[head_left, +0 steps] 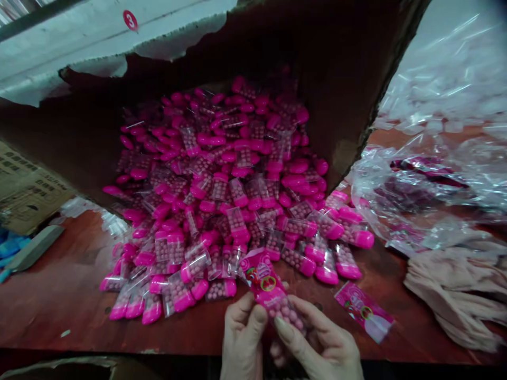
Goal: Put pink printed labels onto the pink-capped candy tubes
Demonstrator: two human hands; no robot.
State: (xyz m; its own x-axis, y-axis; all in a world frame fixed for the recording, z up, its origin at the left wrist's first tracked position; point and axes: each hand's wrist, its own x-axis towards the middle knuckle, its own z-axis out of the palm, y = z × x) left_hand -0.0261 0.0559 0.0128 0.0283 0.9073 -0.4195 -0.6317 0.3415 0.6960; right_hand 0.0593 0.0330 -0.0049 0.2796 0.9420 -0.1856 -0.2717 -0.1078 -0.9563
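Observation:
My left hand (242,338) and my right hand (317,343) pinch a clear tube of pink candy balls (269,287) from both sides at the bottom of the view. A pink printed label covers its upper part, and my fingers hide part of the lower end. Just beyond my hands lies a large heap of similar pink-capped tubes (214,184), spilling from a torn cardboard box (317,79). To the right of my right hand, a similar printed pink packet (363,311) lies flat on the table, apart from my fingers.
The heap rests on a reddish-brown table (59,279). A crumpled clear plastic bag (412,190) holding pink items lies to the right, with a beige cloth (455,290) near it. Flattened printed cardboard (27,190) and blue material (11,248) sit at the left.

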